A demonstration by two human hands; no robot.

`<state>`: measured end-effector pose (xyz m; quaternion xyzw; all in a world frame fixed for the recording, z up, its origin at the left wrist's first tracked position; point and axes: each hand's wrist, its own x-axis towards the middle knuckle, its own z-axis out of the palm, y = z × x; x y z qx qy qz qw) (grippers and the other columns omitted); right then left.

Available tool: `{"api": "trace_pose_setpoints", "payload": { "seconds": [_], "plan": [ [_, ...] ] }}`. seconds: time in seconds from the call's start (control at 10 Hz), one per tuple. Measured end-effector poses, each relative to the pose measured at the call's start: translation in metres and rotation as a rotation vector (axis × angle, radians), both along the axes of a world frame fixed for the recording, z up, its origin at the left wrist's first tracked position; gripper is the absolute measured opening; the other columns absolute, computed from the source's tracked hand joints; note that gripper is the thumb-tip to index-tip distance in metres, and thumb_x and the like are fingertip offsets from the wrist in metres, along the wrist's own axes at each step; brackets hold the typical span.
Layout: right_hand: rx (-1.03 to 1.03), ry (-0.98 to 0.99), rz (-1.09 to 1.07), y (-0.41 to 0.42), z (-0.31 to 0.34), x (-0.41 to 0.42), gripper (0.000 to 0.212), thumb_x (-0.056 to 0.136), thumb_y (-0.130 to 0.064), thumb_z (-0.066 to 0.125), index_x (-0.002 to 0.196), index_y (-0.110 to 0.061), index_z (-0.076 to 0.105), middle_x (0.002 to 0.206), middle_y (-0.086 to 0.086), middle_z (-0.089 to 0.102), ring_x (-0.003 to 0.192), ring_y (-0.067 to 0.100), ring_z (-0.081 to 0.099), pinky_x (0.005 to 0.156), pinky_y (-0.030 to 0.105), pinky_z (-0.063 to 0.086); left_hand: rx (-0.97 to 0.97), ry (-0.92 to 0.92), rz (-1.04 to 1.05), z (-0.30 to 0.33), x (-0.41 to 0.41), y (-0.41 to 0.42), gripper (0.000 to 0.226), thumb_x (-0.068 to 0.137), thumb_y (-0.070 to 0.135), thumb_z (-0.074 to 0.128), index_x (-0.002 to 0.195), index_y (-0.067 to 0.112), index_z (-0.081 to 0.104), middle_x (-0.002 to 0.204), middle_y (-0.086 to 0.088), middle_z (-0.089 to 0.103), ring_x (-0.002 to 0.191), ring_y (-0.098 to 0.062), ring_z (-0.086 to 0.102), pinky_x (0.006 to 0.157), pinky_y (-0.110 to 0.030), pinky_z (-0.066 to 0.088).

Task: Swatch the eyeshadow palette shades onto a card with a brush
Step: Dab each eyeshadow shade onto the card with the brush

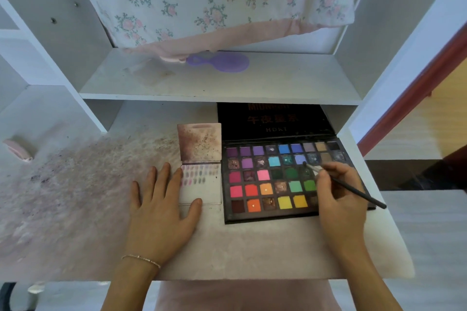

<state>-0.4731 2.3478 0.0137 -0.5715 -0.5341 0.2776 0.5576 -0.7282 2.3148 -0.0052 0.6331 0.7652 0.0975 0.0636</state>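
Head view: eyeshadow palette (pixel 278 184) lies open on the powder-stained desk (pixel 101 184), lid propped against the shelf behind. Right hand (pixel 338 194) pinches the brush (pixel 353 190) — bristle tip on a blue pan in the second row. Left hand (pixel 161 202) is spread flat, fingertips pressing the swatch card (pixel 202 184), which lies just beside the palette's left edge.

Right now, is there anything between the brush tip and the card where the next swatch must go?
Nothing visible stands between. The brush tip is on a blue pan of the palette; the card lies directly beside it, held flat by the left hand.
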Motion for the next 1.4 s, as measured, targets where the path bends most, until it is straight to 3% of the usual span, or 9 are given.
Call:
{"api": "trace_pose_setpoints", "payload": {
  "seconds": [0.1,0.3,0.5,0.7,0.9,1.0,1.2,1.3,1.4],
  "plan": [
    [-0.018,-0.055,-0.052,0.004,-0.004,0.015,0.028,0.091,-0.011,0.049,0.089,-0.040,0.051,0.087,-0.017,0.059,0.082,-0.003,0.061,0.059,0.017,0.054,0.015,0.001,0.018,-0.001,0.003,0.000,0.091,0.064,0.067,-0.001,0.145,0.027,0.011,0.155,0.003,0.001,0.141,-0.015,-0.010,0.112,-0.040,-0.013],
    [-0.015,-0.187,-0.087,0.008,-0.011,0.021,0.018,0.090,-0.007,0.049,0.095,-0.023,0.055,0.089,-0.006,0.058,0.082,0.003,0.057,0.061,0.014,0.047,0.040,-0.038,0.016,-0.004,0.002,-0.001,0.090,0.065,0.068,0.006,0.144,0.026,0.018,0.154,0.003,0.009,0.142,-0.015,-0.004,0.113,-0.039,-0.011],
    [-0.015,-0.181,-0.079,0.010,-0.011,0.019,0.019,0.088,-0.007,0.052,0.088,-0.025,0.053,0.077,-0.015,0.055,0.074,-0.007,0.055,0.059,0.005,0.045,0.070,-0.050,0.017,-0.006,0.001,0.000,0.089,0.066,0.068,0.010,0.143,0.024,0.024,0.153,0.002,0.015,0.142,-0.016,0.002,0.113,-0.039,-0.007],
    [-0.059,-0.207,-0.099,0.011,-0.013,0.020,0.014,0.088,-0.008,0.053,0.087,-0.022,0.052,0.075,-0.012,0.057,0.072,0.005,0.058,0.054,0.011,0.043,0.078,-0.051,0.018,-0.006,0.000,0.000,0.089,0.065,0.068,0.010,0.143,0.026,0.023,0.154,0.002,0.014,0.142,-0.015,0.001,0.113,-0.038,-0.008],
    [-0.060,-0.200,-0.096,0.011,-0.012,0.019,0.017,0.088,-0.007,0.053,0.084,-0.023,0.051,0.070,-0.009,0.057,0.066,0.004,0.057,0.055,0.003,0.042,0.073,-0.034,0.010,-0.007,-0.001,0.001,0.090,0.065,0.069,0.008,0.143,0.026,0.022,0.154,0.002,0.013,0.142,-0.015,0.000,0.113,-0.038,-0.009],
    [-0.050,-0.170,-0.093,0.010,-0.011,0.019,0.025,0.087,-0.004,0.053,0.080,-0.028,0.048,0.070,-0.008,0.056,0.070,-0.005,0.056,0.054,0.003,0.043,0.070,-0.039,0.009,-0.007,0.000,0.001,0.091,0.064,0.070,0.007,0.143,0.026,0.021,0.154,0.002,0.012,0.142,-0.015,-0.002,0.113,-0.038,-0.010],
    [-0.053,-0.199,-0.061,0.009,-0.009,0.018,0.029,0.087,-0.004,0.053,0.077,-0.031,0.046,0.069,-0.006,0.056,0.065,0.003,0.057,0.055,0.006,0.044,0.068,-0.042,0.008,-0.006,0.000,0.000,0.091,0.064,0.069,0.007,0.143,0.026,0.022,0.154,0.002,0.013,0.142,-0.016,0.000,0.113,-0.039,-0.008],
    [-0.021,-0.170,-0.061,0.008,-0.008,0.016,0.034,0.086,-0.002,0.052,0.075,-0.033,0.045,0.071,-0.008,0.055,0.070,-0.004,0.056,0.055,0.005,0.044,0.068,-0.042,0.010,-0.006,-0.001,0.000,0.092,0.064,0.069,0.007,0.143,0.025,0.022,0.154,0.002,0.013,0.142,-0.016,0.000,0.113,-0.039,-0.008],
    [0.034,-0.202,-0.017,0.006,-0.006,0.009,0.026,0.086,0.001,0.053,0.082,-0.025,0.049,0.074,-0.012,0.053,0.073,-0.006,0.055,0.058,0.003,0.043,0.070,-0.029,0.014,-0.006,-0.001,0.000,0.091,0.065,0.069,0.006,0.143,0.026,0.021,0.154,0.002,0.013,0.142,-0.016,0.000,0.113,-0.039,-0.008]
  ]
}}
